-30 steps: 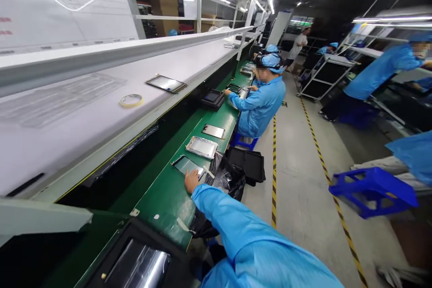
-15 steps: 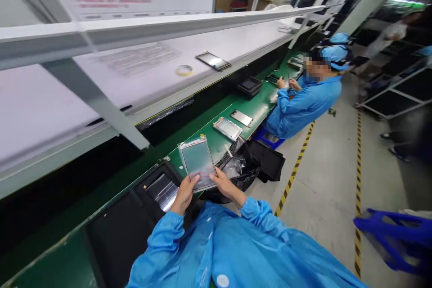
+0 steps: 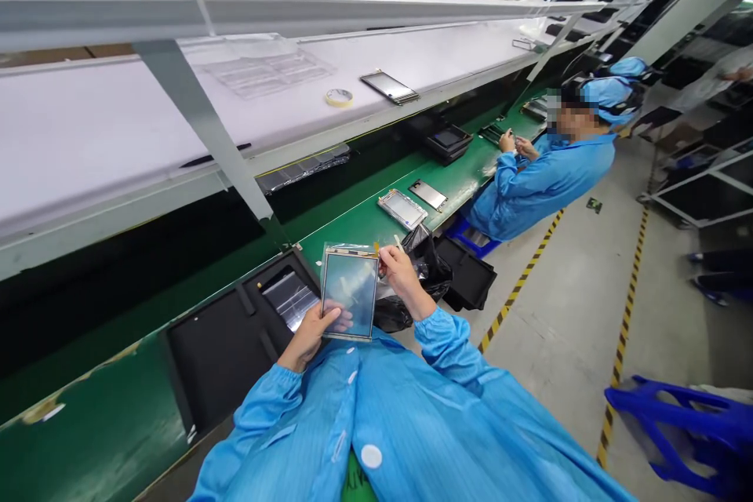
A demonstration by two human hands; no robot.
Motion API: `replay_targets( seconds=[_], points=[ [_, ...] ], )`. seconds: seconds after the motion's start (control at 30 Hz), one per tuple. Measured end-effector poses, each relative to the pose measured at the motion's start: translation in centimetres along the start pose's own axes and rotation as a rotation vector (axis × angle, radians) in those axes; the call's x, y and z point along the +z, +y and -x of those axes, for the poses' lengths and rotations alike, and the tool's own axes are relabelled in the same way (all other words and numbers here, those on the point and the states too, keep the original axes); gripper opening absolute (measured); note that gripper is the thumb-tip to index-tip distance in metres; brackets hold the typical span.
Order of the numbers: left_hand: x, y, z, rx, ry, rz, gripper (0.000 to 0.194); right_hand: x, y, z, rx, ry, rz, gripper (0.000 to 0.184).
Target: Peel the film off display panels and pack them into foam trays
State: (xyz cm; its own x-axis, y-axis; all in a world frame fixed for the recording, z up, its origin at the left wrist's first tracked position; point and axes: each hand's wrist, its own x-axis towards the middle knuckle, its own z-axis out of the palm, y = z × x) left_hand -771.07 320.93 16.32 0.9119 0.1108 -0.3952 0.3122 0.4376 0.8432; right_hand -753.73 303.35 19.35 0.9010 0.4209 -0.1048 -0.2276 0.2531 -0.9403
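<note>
A thin rectangular screen panel point(image 3: 349, 278), see-through with a dark border and clear film at its top edge, is tilted up in front of my chest. My left hand point(image 3: 313, 332) is closed around its lower left side, thumb in front and fingers showing through from behind. At the upper right corner my right hand point(image 3: 403, 276) is closed in a pinch by a small orange tab point(image 3: 377, 247). Left of the panel, a black foam tray point(image 3: 217, 349) holds another dark, shiny screen point(image 3: 289, 298).
A black plastic bag point(image 3: 435, 267) hangs by the bench edge, beside black trays point(image 3: 467, 273). Further along the green bench point(image 3: 344, 231) lie a framed screen point(image 3: 402, 209) and a silvery panel point(image 3: 428, 194). A co-worker in blue point(image 3: 541, 180) sits beyond. Overhead runs a white shelf point(image 3: 282, 118).
My right hand has moved from the panel's lower right side up to its top right corner. The panel now faces me more squarely, while my left hand keeps its hold.
</note>
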Motion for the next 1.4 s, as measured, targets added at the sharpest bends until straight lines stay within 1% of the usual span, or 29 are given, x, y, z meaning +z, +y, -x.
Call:
replay_targets(
  seconds=[0.1, 0.23, 0.33, 0.37, 0.4, 0.43, 0.47, 0.5, 0.53, 0.57, 0.6, 0.67, 0.7, 0.73, 0.8, 0.9, 0.93, 1.0, 1.07, 1.1, 1.2, 1.3, 1.37, 1.4],
  points=[
    [-0.6, -0.3, 1.0, 0.008, 0.003, 0.014, 0.043, 1.0, 0.6, 0.5, 0.069, -0.053, -0.088, 0.055],
    [-1.5, -1.0, 1.8, -0.007, -0.006, 0.056, 0.042, 1.8, 1.2, 0.8, 0.107, -0.115, -0.129, 0.054],
    [-1.9, -1.5, 2.1, -0.044, -0.021, 0.097, 0.039, 1.7, 1.5, 0.6, 0.135, -0.112, -0.08, 0.055],
    [-1.9, -1.4, 2.2, -0.059, -0.036, 0.112, 0.039, 1.6, 1.4, 0.6, 0.126, -0.081, -0.027, 0.055],
    [-1.8, -1.2, 2.2, -0.073, -0.055, 0.132, 0.04, 1.4, 1.3, 0.7, 0.082, -0.021, 0.054, 0.053],
    [-1.6, -1.0, 2.3, -0.081, -0.074, 0.16, 0.043, 1.3, 1.1, 1.0, -0.005, 0.065, 0.166, 0.051],
    [-1.4, -0.6, 2.3, -0.084, -0.093, 0.197, 0.046, 1.2, 0.9, 1.5, -0.127, 0.155, 0.304, 0.049],
    [-1.2, -0.1, 2.3, -0.084, -0.112, 0.241, 0.047, 1.3, 0.6, 2.1, -0.268, 0.21, 0.458, 0.049],
    [-0.9, 0.3, 2.3, -0.08, -0.124, 0.29, 0.046, 1.4, 0.3, 2.9, -0.4, 0.193, 0.617, 0.049],
    [-0.6, 0.8, 2.2, -0.073, -0.13, 0.338, 0.043, 1.7, 0.1, 3.8, -0.504, 0.09, 0.766, 0.05],
    [-0.4, 1.2, 2.0, -0.065, -0.128, 0.376, 0.04, 2.1, 0.0, 4.7, -0.57, -0.081, 0.898, 0.051],
    [0.0, 1.5, 1.7, -0.052, -0.113, 0.411, 0.037, 3.0, 0.3, 6.2, -0.603, -0.448, 1.086, 0.054],
    [0.2, 1.5, 1.5, -0.052, -0.101, 0.416, 0.038, 3.4, 0.6, 6.8, -0.594, -0.564, 1.152, 0.056],
    [0.3, 1.4, 1.4, -0.06, -0.091, 0.421, 0.039, 3.7, 0.9, 7.1, -0.581, -0.621, 1.201, 0.057],
    [0.4, 0.8, 1.2, -0.081, -0.085, 0.452, 0.045, 4.0, 1.7, 7.2, -0.549, -0.649, 1.248, 0.051],
    [0.5, -0.1, 1.0, -0.096, -0.054, 0.503, 0.048, 3.8, 2.5, 6.9, -0.514, -0.686, 1.23, 0.033],
    [0.5, -0.4, 1.0, -0.106, -0.032, 0.502, 0.047, 3.6, 2.7, 6.9, -0.511, -0.702, 1.218, 0.033],
    [0.5, -0.7, 1.2, -0.126, 0.006, 0.478, 0.047, 3.5, 3.1, 7.1, -0.509, -0.723, 1.215, 0.042],
    [0.6, -1.0, 1.4, -0.12, 0.006, 0.454, 0.049, 3.4, 3.5, 7.4, -0.512, -0.742, 1.223, 0.05],
    [0.7, -1.2, 1.5, -0.112, -0.001, 0.446, 0.051, 3.3, 3.7, 7.5, -0.515, -0.749, 1.224, 0.049],
    [1.0, -1.7, 1.6, -0.117, 0.005, 0.449, 0.055, 2.8, 4.5, 7.7, -0.529, -0.78, 1.217, 0.035],
    [1.5, -2.2, 1.6, -0.151, 0.009, 0.445, 0.059, 1.9, 5.2, 7.9, -0.585, -0.836, 1.241, 0.021],
    [2.0, -2.6, 1.6, -0.155, -0.005, 0.425, 0.067, 1.2, 5.7, 8.2, -0.62, -0.873, 1.243, 0.018],
    [2.3, -2.8, 1.5, -0.144, -0.014, 0.409, 0.073, 0.9, 5.9, 8.2, -0.607, -0.882, 1.227, 0.018]
  ],
)
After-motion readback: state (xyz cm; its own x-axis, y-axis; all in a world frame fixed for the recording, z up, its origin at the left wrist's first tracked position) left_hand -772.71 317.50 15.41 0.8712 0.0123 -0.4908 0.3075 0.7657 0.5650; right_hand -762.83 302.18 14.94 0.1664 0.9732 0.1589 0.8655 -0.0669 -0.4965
